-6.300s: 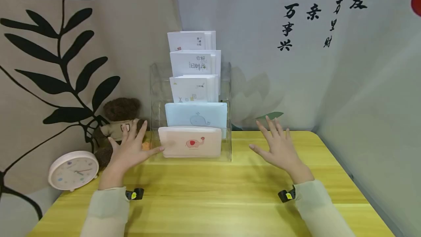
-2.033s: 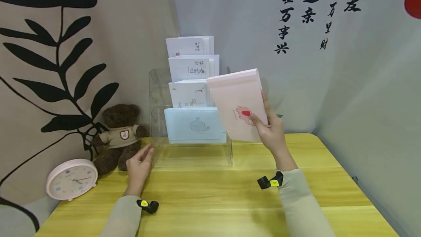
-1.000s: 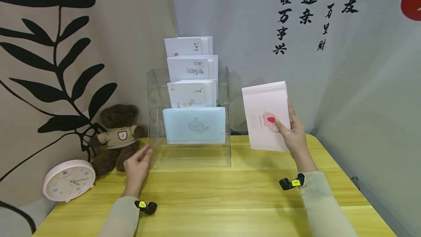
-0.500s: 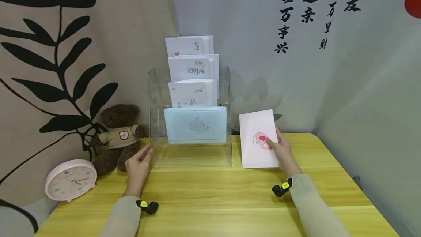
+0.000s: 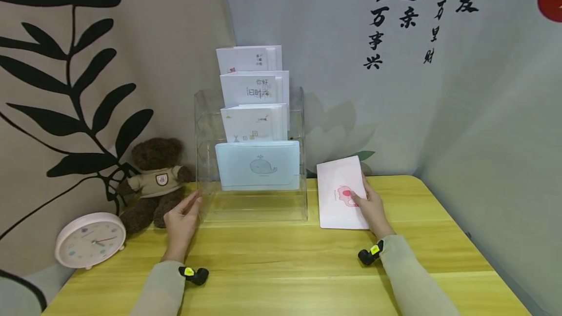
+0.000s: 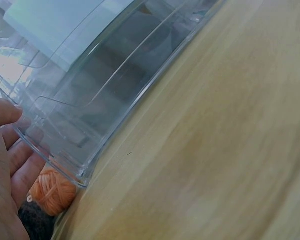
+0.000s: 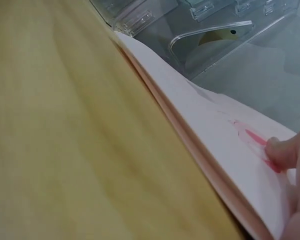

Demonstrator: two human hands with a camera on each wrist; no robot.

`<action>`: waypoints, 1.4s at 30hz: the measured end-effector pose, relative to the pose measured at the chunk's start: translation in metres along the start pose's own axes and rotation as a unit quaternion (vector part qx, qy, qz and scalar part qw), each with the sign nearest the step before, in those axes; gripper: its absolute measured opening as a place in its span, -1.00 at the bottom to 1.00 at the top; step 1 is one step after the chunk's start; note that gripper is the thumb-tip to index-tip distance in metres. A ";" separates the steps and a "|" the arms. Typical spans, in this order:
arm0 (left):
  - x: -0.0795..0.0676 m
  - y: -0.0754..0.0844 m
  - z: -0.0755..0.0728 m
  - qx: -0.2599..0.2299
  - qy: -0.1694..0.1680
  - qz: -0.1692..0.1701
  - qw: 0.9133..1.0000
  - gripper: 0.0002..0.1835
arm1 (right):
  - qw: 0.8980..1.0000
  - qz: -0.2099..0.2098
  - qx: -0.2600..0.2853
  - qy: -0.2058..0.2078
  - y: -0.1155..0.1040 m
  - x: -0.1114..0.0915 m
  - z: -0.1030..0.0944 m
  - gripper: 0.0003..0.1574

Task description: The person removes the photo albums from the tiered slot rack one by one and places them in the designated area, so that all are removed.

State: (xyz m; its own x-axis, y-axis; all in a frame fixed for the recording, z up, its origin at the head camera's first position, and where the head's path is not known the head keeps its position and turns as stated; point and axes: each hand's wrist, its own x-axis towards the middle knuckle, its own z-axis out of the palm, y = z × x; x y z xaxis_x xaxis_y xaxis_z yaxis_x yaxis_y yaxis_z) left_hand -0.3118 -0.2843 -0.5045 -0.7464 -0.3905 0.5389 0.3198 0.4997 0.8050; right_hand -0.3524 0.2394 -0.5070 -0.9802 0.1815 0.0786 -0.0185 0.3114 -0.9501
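My right hand (image 5: 373, 210) pinches a pink booklet (image 5: 332, 182) with a red elephant print, thumb over the front and the other fingers behind it. The booklet is upright, its lower edge at the table just right of the clear acrylic rack (image 5: 254, 211). In the right wrist view, the lower edge of the booklet (image 7: 200, 130) shows parted layers. My left hand (image 5: 181, 226) grips the rack's left side wall, thumb and fingers on either side of the clear edge (image 6: 32, 145). A light-blue booklet (image 5: 237, 172) with a whale fills the rack's second tier; the front tier is bare.
White booklets (image 5: 246, 89) stand in the rack's upper tiers. A brown teddy bear (image 5: 160, 182) and a pink-rimmed clock (image 5: 91, 240) sit at the left. Orange yarn (image 6: 54, 192) is beside the rack. Wood-grain table (image 5: 281, 267) stretches in front; a wall hanging (image 5: 329, 23) is behind.
The pink booklet has left the rack's front tier in my right hand, moved right, then come down to the table. My left hand has moved to the rack's side and stayed there.
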 end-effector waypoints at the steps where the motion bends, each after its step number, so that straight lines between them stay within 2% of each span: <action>1: 0.000 0.001 0.000 0.002 -0.002 -0.004 1.000 -0.67 | 1.000 0.002 -0.006 -0.001 0.000 0.000 0.000 -0.04; 6: -0.001 0.004 -0.001 0.003 -0.011 -0.018 1.000 -0.66 | 1.000 0.001 -0.027 -0.009 0.000 -0.003 0.003 -0.04; 19: -0.001 0.002 -0.001 0.011 -0.009 -0.017 1.000 -0.65 | 0.998 -0.017 -0.061 -0.022 0.000 -0.017 0.011 -0.03; 29: -0.001 0.001 -0.001 0.009 -0.005 -0.007 1.000 -0.65 | 0.993 -0.038 -0.109 -0.001 -0.005 -0.029 0.020 -0.04; 33: -0.002 0.001 -0.001 0.009 -0.006 -0.015 1.000 -0.65 | 0.991 -0.041 -0.127 -0.002 -0.006 -0.032 0.023 -0.06; 42: -0.003 0.003 -0.001 0.014 -0.008 -0.025 1.000 -0.65 | 0.990 -0.045 -0.132 0.027 -0.005 -0.036 0.027 -0.09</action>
State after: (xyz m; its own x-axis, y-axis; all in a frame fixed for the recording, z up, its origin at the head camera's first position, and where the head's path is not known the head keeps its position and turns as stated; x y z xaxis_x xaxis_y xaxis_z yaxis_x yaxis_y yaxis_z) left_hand -0.3076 -0.2825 -0.5038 -0.7702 -0.4040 0.4934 0.2654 0.5005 0.8240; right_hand -0.3219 0.2065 -0.5129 -0.9650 0.1895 0.1812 -0.0452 0.5605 -0.8269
